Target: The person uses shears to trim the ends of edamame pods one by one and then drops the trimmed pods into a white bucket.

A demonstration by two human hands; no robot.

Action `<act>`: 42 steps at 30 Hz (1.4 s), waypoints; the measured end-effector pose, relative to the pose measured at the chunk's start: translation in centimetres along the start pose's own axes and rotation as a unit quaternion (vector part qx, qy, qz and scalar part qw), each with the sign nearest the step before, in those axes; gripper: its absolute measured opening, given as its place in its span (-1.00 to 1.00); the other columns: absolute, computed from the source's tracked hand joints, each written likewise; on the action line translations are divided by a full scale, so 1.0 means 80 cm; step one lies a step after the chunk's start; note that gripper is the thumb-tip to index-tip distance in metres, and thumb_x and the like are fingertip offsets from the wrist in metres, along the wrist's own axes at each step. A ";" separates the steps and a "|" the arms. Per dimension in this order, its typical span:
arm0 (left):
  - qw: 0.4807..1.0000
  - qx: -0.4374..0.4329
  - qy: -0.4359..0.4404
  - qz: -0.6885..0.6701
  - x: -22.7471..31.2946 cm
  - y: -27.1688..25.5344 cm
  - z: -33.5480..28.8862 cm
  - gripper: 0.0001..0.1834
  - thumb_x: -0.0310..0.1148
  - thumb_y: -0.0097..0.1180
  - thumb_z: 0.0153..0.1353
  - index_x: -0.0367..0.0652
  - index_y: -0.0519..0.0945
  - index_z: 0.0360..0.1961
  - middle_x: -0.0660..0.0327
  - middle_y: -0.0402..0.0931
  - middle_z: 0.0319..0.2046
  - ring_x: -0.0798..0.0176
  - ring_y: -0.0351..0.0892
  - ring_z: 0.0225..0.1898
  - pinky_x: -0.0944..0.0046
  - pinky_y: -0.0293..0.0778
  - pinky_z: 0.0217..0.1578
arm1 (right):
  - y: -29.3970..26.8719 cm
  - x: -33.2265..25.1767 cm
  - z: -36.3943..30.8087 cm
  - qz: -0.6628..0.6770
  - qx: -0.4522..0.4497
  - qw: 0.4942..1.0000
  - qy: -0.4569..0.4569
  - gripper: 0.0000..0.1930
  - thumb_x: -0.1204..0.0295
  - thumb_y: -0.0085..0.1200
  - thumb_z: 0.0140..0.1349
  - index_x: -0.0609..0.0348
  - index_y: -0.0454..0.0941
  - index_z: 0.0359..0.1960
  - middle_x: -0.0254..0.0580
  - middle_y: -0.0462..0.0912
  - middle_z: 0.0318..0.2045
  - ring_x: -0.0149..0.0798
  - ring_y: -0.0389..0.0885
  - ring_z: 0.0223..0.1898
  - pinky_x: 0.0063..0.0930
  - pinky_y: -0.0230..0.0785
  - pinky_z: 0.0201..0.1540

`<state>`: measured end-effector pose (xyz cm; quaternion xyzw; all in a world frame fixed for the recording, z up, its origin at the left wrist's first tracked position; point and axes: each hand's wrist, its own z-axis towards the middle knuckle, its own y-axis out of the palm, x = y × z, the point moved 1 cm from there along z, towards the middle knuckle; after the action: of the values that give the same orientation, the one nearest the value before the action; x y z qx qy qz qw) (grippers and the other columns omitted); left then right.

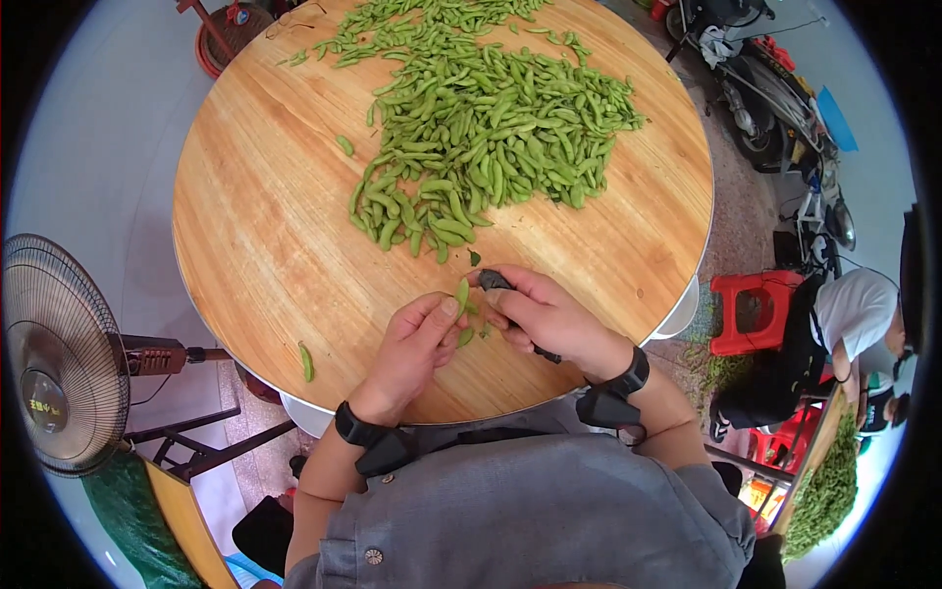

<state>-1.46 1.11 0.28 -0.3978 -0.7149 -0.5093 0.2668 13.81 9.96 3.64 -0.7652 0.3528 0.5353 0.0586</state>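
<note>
Between the pinched thumb and fingers of my left hand [414, 344] is a green soybean pod [462, 293], held upright near the table's front edge. Close beside it, my right hand [554, 316] is closed around a slim black tool [496, 283]; its dark ends show above and below the fingers, but its kind is hidden. A large heap of soybean pods [510, 128] covers the far middle of the round wooden table [260, 216]. Single pods lie apart, one loose pod [307, 361] left of my left hand and another stray pod [344, 145] left of the heap. Leaf scraps lie by my fingers.
A standing fan [64, 363] is at the left. Eyeglasses [292, 20] rest at the table's far left rim. On the right are a red stool [751, 312], a bent-over person [854, 304], a motorbike [756, 113] and another green heap [824, 496]. A white bowl [679, 312] shows below the right rim.
</note>
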 end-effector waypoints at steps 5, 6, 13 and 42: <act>0.999 0.026 0.011 0.027 0.002 0.001 0.000 -0.73 -0.22 -0.09 0.29 -0.18 0.43 -0.45 0.46 0.13 -0.73 0.58 0.01 -0.73 0.52 -0.06 -0.71 | 0.005 0.007 -0.004 0.003 -0.014 1.000 -0.007 -0.61 0.51 -0.32 0.27 0.09 0.21 0.16 -0.40 0.32 -0.56 -0.57 0.16 -0.70 -0.70 0.03 -0.67; 0.998 0.026 0.015 0.050 0.001 0.000 0.000 -0.73 -0.23 -0.08 0.28 -0.19 0.43 -0.45 0.46 0.14 -0.73 0.58 0.02 -0.72 0.52 -0.05 -0.71 | 0.007 0.006 -0.006 -0.002 -0.011 1.000 -0.008 -0.61 0.50 -0.32 0.28 0.09 0.20 0.16 -0.40 0.32 -0.56 -0.57 0.16 -0.70 -0.70 0.03 -0.67; 0.990 0.031 0.039 0.130 0.000 -0.004 0.001 -0.76 -0.27 -0.07 0.28 -0.21 0.47 -0.42 0.48 0.23 -0.66 0.62 0.08 -0.66 0.55 0.00 -0.66 | 0.005 0.004 -0.005 -0.006 -0.030 0.999 0.008 -0.59 0.51 -0.32 0.27 0.08 0.17 0.18 -0.43 0.29 -0.57 -0.59 0.12 -0.70 -0.71 0.00 -0.67; 0.968 -0.064 -0.119 -0.213 -0.019 0.001 0.004 -0.68 -0.14 -0.27 0.34 -0.15 0.34 -0.40 0.37 0.18 -0.68 0.53 0.05 -0.75 0.52 -0.05 -0.76 | -0.013 0.013 0.001 0.145 -0.031 0.988 0.034 -0.90 0.38 -0.16 0.29 0.11 0.35 -0.29 -0.53 0.22 -0.64 -0.64 0.07 -0.73 -0.73 -0.07 -0.70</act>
<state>-0.51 0.96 -0.99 -0.3105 -0.7757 -0.5481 0.0388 14.52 10.26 2.40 -0.7253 0.4450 0.5223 -0.0556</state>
